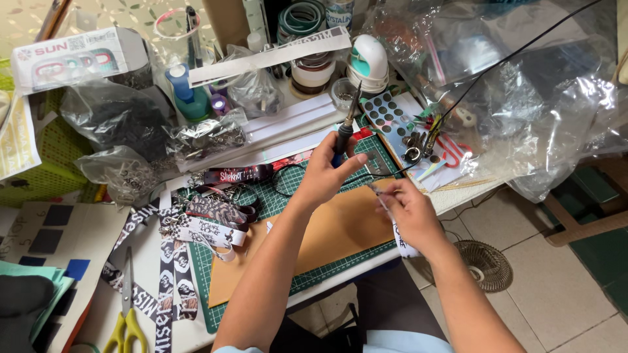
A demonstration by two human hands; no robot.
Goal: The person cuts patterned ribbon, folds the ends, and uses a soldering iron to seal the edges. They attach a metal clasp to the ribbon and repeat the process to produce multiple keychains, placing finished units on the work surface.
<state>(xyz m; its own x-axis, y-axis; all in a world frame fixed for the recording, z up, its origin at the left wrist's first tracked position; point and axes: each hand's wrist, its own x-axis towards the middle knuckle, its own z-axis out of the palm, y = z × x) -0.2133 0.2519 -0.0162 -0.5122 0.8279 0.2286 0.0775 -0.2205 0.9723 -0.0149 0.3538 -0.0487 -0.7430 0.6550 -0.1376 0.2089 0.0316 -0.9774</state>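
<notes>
Over green mat [327,274], L hand [327,173] grips soldering iron [347,127]; R hand [409,212] pinches strap [400,240].

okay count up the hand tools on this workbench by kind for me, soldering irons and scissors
Soldering iron, held in the left hand: 1
Scissors, yellow handles, near the table's front edge: 1
Total: 2
</notes>
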